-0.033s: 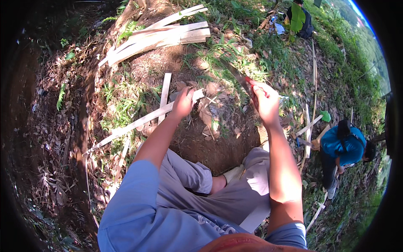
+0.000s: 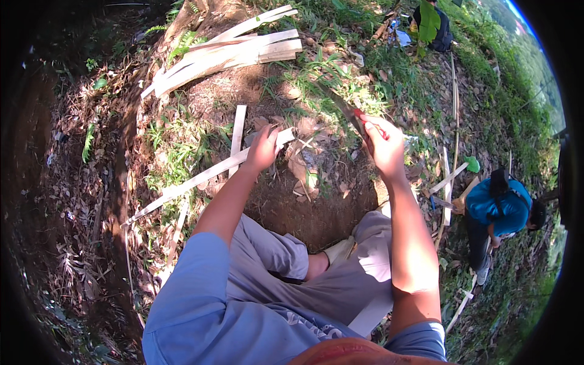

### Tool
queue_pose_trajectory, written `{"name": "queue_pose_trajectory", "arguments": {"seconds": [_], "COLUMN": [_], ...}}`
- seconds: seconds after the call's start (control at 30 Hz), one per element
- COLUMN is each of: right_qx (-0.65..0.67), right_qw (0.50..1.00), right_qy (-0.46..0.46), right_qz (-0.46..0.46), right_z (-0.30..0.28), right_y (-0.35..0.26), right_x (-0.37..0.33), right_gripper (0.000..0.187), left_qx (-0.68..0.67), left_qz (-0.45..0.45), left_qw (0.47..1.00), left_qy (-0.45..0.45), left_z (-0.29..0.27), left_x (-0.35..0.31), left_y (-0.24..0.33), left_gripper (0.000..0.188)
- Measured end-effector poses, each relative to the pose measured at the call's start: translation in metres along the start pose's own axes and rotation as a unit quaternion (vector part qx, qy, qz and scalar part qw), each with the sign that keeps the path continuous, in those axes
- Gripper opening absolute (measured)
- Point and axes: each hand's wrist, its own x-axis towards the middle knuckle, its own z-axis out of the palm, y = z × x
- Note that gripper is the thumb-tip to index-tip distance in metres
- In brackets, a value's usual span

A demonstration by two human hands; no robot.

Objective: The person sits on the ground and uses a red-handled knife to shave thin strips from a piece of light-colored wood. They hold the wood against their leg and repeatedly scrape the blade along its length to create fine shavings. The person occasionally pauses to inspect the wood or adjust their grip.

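My left hand (image 2: pixel 263 150) is closed over a long pale wooden strip (image 2: pixel 201 177) near its right end, whose tip pokes out past the fingers. That strip slants down to the left and crosses over a shorter wooden strip (image 2: pixel 238 129). Off to the right, my right hand (image 2: pixel 387 149) grips what looks like a hand saw (image 2: pixel 342 106) by its red handle. Its dark, tapering blade points up and left, apart from the strip. Shade and leaf litter behind the blade blur its edge, so teeth cannot be made out.
A stack of pale wooden strips (image 2: pixel 234 52) lies on the ground ahead. At the right, a person in a blue shirt (image 2: pixel 500 204) bends near more strips (image 2: pixel 447 182). Another person's dark clothing (image 2: pixel 439 33) shows at the far right. Bare soil (image 2: pixel 304 213) lies before my legs.
Very little differs. A bit more of the red handle shows at my right hand, and the view has shifted slightly. Both hands keep their hold.
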Motion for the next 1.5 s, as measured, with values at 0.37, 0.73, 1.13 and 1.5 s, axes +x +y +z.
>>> {"name": "queue_pose_trajectory", "arguments": {"seconds": [0.37, 0.73, 1.13, 1.5], "right_qx": [-0.039, -0.020, 0.009, -0.234], "right_qw": [0.998, 0.989, 0.992, 0.970], "right_qy": [-0.023, -0.028, -0.016, 0.011], "right_qz": [0.032, 0.145, 0.129, -0.063], "right_z": [-0.004, -0.032, -0.008, -0.026], "right_y": [-0.013, -0.011, 0.008, 0.008], "right_x": [-0.008, -0.017, -0.011, -0.032], "right_gripper": [0.020, 0.024, 0.021, 0.022], "left_qx": [0.034, -0.031, -0.038, -0.102], "left_qz": [0.020, 0.077, 0.073, 0.028], "left_qw": [0.996, 0.992, 0.992, 0.992], "left_qy": [0.077, 0.092, 0.099, -0.074], "left_z": [0.014, 0.022, 0.029, -0.089], "left_x": [-0.016, 0.002, 0.017, -0.031], "left_y": [-0.005, -0.003, 0.018, 0.053], "left_gripper": [0.041, 0.043, 0.041, 0.049]}}
